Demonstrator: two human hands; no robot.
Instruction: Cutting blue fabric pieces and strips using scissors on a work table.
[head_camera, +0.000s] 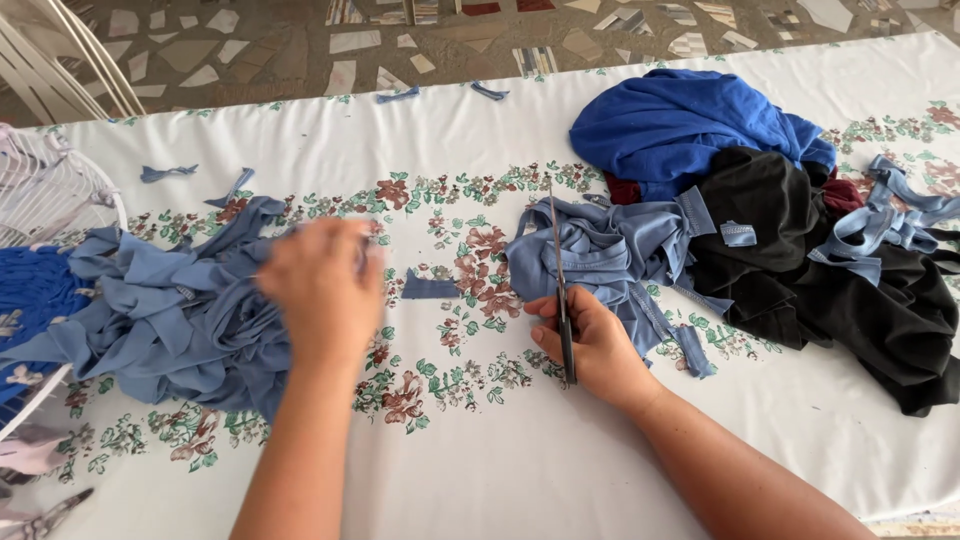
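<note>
White floral cloth covers the counter (480, 470). My right hand (597, 345) has its fingers curled around the scissors (561, 290), blades pointing away, beside a light-blue fabric bundle (600, 250). My left hand (322, 290), blurred, rests on a light-blue scrap pile (170, 310); finger state unclear. Black garment (830, 280) lies right.

Bright even daylight, soft shadows; left hand (322, 290) motion-blurred, rest sharp.
</note>
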